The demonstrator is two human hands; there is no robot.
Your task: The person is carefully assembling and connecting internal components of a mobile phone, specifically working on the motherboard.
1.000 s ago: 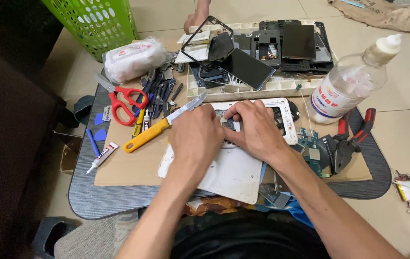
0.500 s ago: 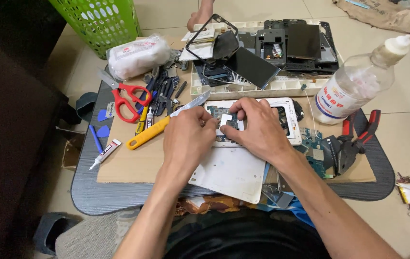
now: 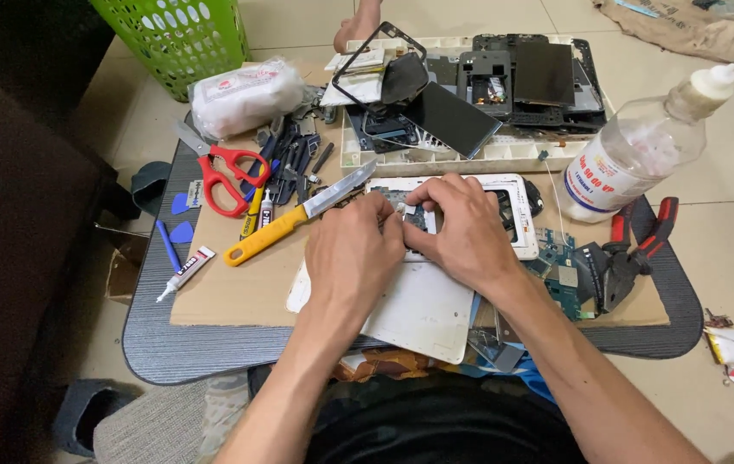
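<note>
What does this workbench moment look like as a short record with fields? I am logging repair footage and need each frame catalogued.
setting: grey mat with a brown cardboard sheet on a tiled floor
left hand: fingertips on the opened white-framed tablet
right hand: fingers pressing on the same tablet, beside the left hand
left of hands: yellow-handled knife, red-handled scissors
right of hands: clear plastic bottle with white cap, red-handled pliers
behind: white tray of dark device parts, green plastic basket
</note>
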